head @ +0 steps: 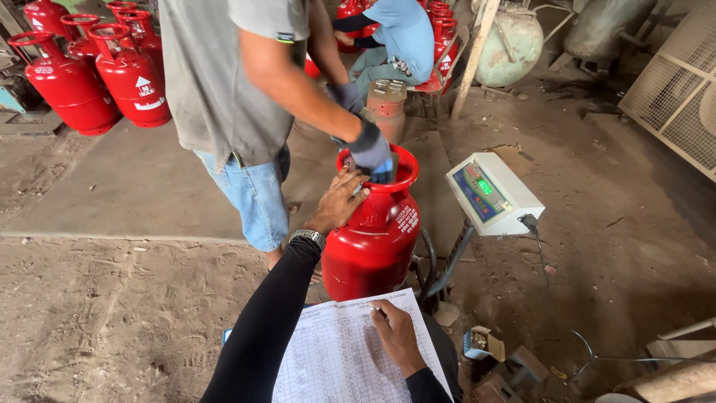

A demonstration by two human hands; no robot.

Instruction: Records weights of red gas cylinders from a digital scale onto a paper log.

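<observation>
left hand (337, 201) fingers spread loose, gripping nothing, resting on top ring of red steel gas cylinder (373, 239), which stands just under them; right hand (395, 336) fingers curled w/ pen on printed tally sheet (335, 351); co-worker's grey-gloved hand (369, 149) just beyond the fingertips

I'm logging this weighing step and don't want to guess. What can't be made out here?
Head view only:
- Valve of the red cylinder: hidden by the left hand and a co-worker's gloved hand.
- What the right hand holds, if anything: fingers cover it.
- Entries on the sheet: too small.
- Base of the scale under the cylinder: hidden by cylinder and sheet.
- Co-worker above the chest: cut off by the top edge.
</observation>
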